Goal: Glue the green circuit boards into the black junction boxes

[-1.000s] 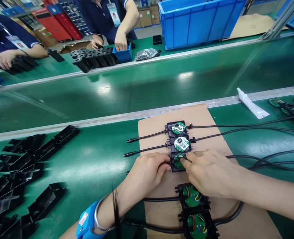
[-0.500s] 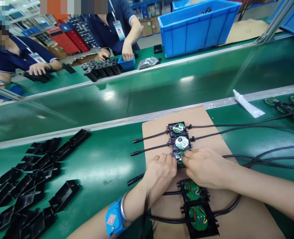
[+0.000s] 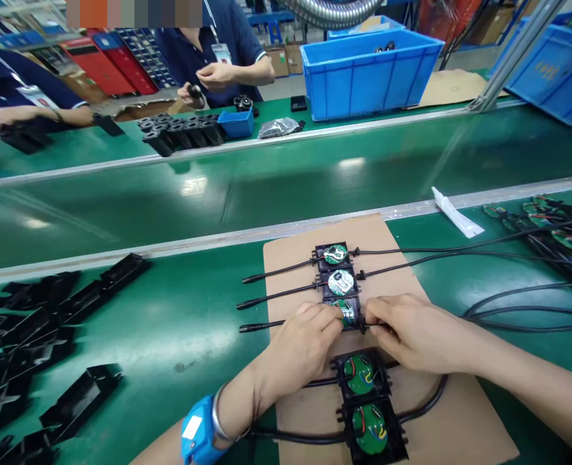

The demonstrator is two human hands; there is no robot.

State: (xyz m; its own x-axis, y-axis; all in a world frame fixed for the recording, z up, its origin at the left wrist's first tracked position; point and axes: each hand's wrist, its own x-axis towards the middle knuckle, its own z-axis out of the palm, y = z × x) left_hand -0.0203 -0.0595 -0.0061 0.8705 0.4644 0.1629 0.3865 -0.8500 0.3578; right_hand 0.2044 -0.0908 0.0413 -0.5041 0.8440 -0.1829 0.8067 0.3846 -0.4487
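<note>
On a cardboard sheet (image 3: 441,420) several black plastic housings with round circuit boards stand in a column. My left hand (image 3: 309,336) rests on the left side of the third housing (image 3: 348,314), its fingers pressed at the board. At that housing's right side, my right hand (image 3: 406,329) pinches the black cable (image 3: 373,325) where it leaves the case. Above sit two housings with white-coated boards (image 3: 340,282) (image 3: 335,254). Below my hands lie two housings with green boards (image 3: 359,374) (image 3: 370,429) and coloured wires. My left fingertips are partly hidden.
Black empty housings (image 3: 79,400) lie scattered at left. A white tube (image 3: 457,213) and a pile of wired circuit boards (image 3: 547,223) lie at right. Across the green divider, two people handle black parts beside a large blue bin (image 3: 368,77).
My right hand has moved off the third board to the cable at its right side. The left hand stays on the housing. The view has shifted right.
</note>
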